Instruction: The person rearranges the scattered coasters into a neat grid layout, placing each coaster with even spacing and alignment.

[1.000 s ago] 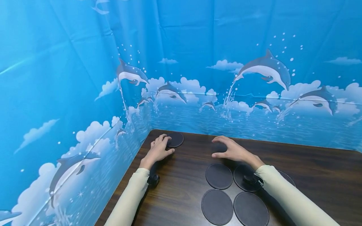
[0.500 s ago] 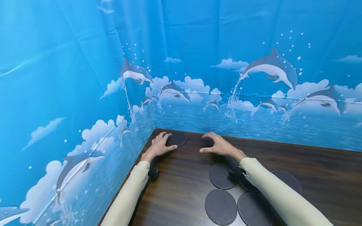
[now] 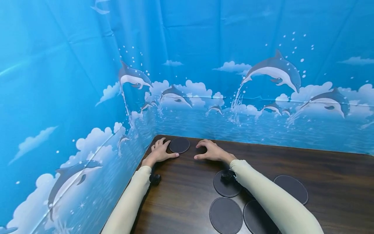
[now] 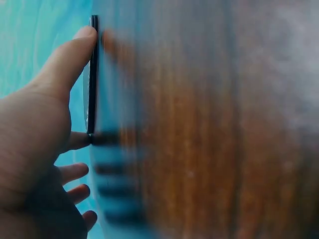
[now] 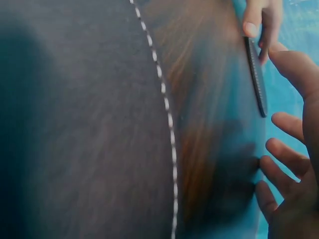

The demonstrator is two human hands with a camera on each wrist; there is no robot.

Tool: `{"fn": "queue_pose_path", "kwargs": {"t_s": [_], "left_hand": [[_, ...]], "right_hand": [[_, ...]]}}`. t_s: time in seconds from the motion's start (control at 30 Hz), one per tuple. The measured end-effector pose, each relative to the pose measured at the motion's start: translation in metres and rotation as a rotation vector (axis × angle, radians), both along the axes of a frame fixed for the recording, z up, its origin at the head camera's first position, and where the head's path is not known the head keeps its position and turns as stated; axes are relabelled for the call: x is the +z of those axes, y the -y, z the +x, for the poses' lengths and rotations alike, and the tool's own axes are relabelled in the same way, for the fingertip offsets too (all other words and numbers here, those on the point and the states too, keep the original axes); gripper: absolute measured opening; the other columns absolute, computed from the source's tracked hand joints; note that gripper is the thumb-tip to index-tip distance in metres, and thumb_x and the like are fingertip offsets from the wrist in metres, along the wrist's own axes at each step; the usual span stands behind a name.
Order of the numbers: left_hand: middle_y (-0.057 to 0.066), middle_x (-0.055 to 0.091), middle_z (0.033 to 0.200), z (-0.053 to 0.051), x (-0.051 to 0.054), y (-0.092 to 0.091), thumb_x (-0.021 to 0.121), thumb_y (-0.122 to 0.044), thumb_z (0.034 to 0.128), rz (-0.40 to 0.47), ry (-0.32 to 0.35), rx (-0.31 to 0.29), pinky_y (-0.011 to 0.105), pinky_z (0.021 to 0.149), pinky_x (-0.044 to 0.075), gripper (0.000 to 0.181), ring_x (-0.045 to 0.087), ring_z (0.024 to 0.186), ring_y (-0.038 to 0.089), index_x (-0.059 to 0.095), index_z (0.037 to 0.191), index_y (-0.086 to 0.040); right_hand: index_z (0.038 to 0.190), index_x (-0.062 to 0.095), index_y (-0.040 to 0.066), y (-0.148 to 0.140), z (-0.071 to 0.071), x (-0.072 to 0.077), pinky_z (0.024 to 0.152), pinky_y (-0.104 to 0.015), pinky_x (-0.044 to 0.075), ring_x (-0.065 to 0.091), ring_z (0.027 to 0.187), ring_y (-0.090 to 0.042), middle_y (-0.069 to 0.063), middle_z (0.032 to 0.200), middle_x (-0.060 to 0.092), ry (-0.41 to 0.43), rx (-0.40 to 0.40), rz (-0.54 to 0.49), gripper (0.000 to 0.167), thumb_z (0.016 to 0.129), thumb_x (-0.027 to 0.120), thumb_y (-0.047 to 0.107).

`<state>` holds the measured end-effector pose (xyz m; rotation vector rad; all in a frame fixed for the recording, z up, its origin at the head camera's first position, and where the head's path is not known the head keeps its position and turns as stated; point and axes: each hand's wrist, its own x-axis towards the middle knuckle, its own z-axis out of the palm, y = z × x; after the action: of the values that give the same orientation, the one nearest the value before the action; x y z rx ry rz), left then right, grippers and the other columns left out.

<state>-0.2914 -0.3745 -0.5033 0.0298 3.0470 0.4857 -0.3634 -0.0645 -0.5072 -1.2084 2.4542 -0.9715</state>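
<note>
One dark round coaster (image 3: 179, 145) lies flat near the far left corner of the table. My left hand (image 3: 159, 152) is at its left side, fingers spread, with the thumb by the near edge. In the left wrist view the thumb and index finger lie at the edge of this coaster (image 4: 93, 74); whether they press on it I cannot tell. My right hand (image 3: 212, 151) hovers to its right with loosely bent fingers and a gap between thumb and index. It holds nothing. A white-stitched coaster (image 5: 99, 114) fills the left of the right wrist view.
Several more coasters lie nearer me, among them a near one (image 3: 226, 215), one beside it (image 3: 257, 214), and one at right (image 3: 292, 188). My right sleeve (image 3: 271, 195) covers parts of this group. A blue dolphin-print curtain (image 3: 204, 65) borders the wooden table (image 3: 181, 195).
The right hand has travelled left, closer to the corner coaster. My left hand has drawn back slightly, uncovering more of that coaster, which stays in place.
</note>
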Motion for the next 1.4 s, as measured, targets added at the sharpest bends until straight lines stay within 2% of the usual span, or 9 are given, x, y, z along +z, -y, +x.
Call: {"fn": "queue_pose_path", "kwargs": {"t_s": [0.17,0.3,0.43,0.6,0.77,0.97,1.2,1.4], "left_hand": [[0.022,0.017,0.164,-0.003,0.002,0.0,0.07,-0.066,0.0865,-0.004,-0.011,-0.005,0.065,0.111,0.015,0.098,0.011,0.149,0.045,0.039,0.156,-0.003],[0.024,0.021,0.162,-0.004,0.004,-0.004,0.072,-0.063,0.0865,0.006,-0.025,-0.01,0.065,0.111,0.015,0.096,0.015,0.148,0.045,0.043,0.153,-0.001],[0.025,0.022,0.162,-0.004,0.002,-0.006,0.071,-0.064,0.0868,0.013,-0.01,-0.017,0.065,0.112,0.014,0.096,0.015,0.148,0.045,0.043,0.152,-0.001],[0.023,0.024,0.162,-0.006,0.0,-0.007,0.072,-0.062,0.0879,0.007,-0.021,-0.013,0.063,0.113,0.014,0.091,0.017,0.148,0.043,0.045,0.151,-0.002],[0.023,0.027,0.16,-0.006,0.001,-0.01,0.074,-0.057,0.089,0.018,-0.023,-0.031,0.064,0.112,0.014,0.085,0.019,0.147,0.044,0.048,0.149,-0.003],[0.021,0.029,0.16,-0.005,0.006,-0.014,0.076,-0.052,0.0892,0.028,-0.016,-0.054,0.064,0.113,0.013,0.075,0.02,0.147,0.042,0.055,0.143,-0.003],[0.018,0.034,0.158,-0.008,0.011,-0.018,0.079,-0.047,0.0885,0.04,-0.038,-0.076,0.064,0.113,0.015,0.069,0.024,0.146,0.039,0.061,0.137,-0.001],[0.017,0.036,0.157,-0.003,0.01,-0.019,0.08,-0.047,0.0881,0.037,-0.029,-0.08,0.063,0.113,0.017,0.068,0.025,0.146,0.038,0.062,0.135,-0.001]], "right_hand": [[0.138,0.063,0.012,0.018,-0.002,-0.002,0.112,-0.059,0.021,0.034,0.14,-0.033,-0.011,0.151,0.043,-0.042,-0.064,0.053,0.063,0.09,0.075,0.051],[0.138,0.063,0.011,0.033,-0.004,-0.001,0.112,-0.06,0.021,0.035,0.138,-0.035,-0.014,0.151,0.041,-0.062,-0.125,0.086,0.063,0.091,0.075,0.052],[0.138,0.063,0.007,0.045,-0.002,0.001,0.11,-0.059,0.025,0.037,0.135,-0.036,-0.016,0.149,0.043,-0.081,-0.186,0.111,0.069,0.089,0.076,0.053],[0.14,0.061,0.008,0.054,0.0,0.0,0.107,-0.056,0.027,0.038,0.131,-0.034,-0.014,0.147,0.044,-0.119,-0.239,0.128,0.074,0.086,0.077,0.057],[0.142,0.06,0.009,0.055,0.0,0.0,0.107,-0.056,0.027,0.038,0.13,-0.034,-0.014,0.147,0.044,-0.122,-0.245,0.13,0.077,0.085,0.079,0.056],[0.142,0.059,0.007,0.053,-0.001,-0.002,0.109,-0.057,0.025,0.038,0.131,-0.034,-0.014,0.147,0.043,-0.109,-0.241,0.114,0.077,0.084,0.081,0.053],[0.139,0.06,0.005,0.052,-0.002,-0.001,0.107,-0.055,0.025,0.037,0.132,-0.035,-0.015,0.147,0.044,-0.1,-0.253,0.081,0.074,0.084,0.082,0.05],[0.136,0.062,0.003,0.052,0.0,-0.007,0.105,-0.054,0.026,0.039,0.131,-0.034,-0.014,0.145,0.045,-0.107,-0.227,0.074,0.074,0.084,0.082,0.052]]}}
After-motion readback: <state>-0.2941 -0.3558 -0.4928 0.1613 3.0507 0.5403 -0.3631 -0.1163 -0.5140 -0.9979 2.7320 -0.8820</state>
